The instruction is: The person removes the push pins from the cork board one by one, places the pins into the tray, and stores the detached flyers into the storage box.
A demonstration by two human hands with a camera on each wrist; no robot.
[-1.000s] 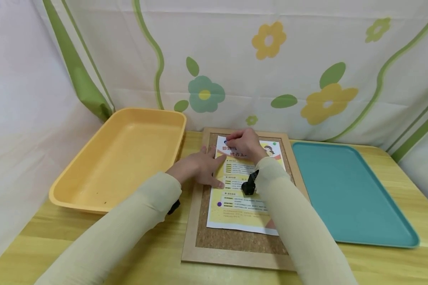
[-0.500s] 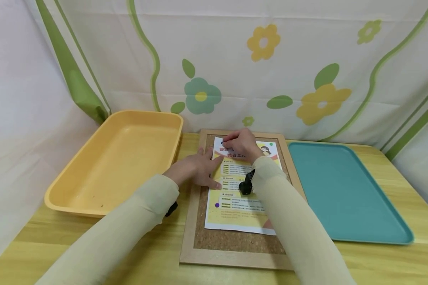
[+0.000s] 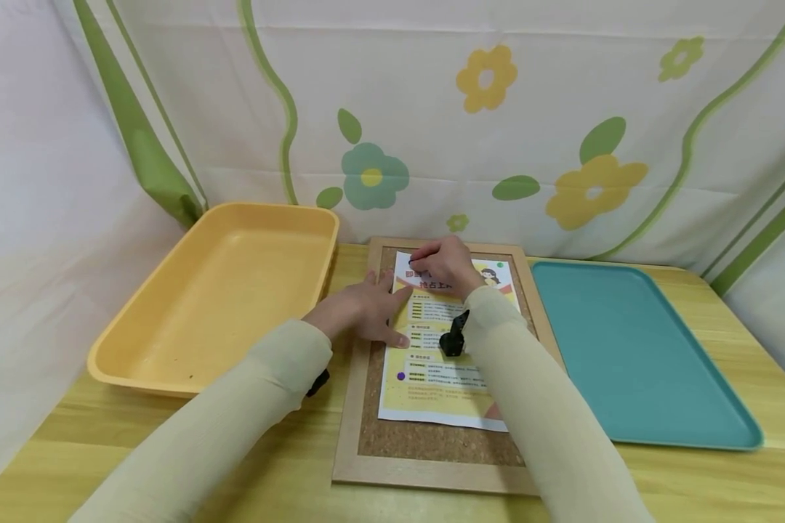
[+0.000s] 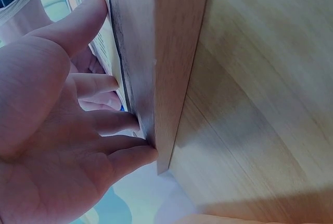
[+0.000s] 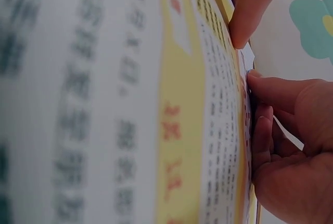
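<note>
A printed poster (image 3: 432,398) lies on a wood-framed cork board (image 3: 441,444). My left hand (image 3: 369,311) rests with spread fingers over the poster's left edge and the frame; in the left wrist view its fingertips (image 4: 138,151) touch the frame's side. At the poster's top left corner my right hand (image 3: 450,263) pinches a small dark blue push pin (image 3: 411,262), mostly hidden by the fingers. The right wrist view shows thumb and fingers (image 5: 276,91) together against the paper. A purple push pin (image 3: 401,376) sits at the lower left edge, a green one (image 3: 500,265) at the top right.
A deep yellow tray (image 3: 212,305) stands left of the board, with a few dark specks inside. To the right lies a flat teal tray (image 3: 641,356). Behind the wooden table (image 3: 281,479) hangs a flowered curtain (image 3: 432,109).
The camera view has shifted slightly. Both hands stay at the same places on the poster, with the right fingers still pinching at the top left corner.
</note>
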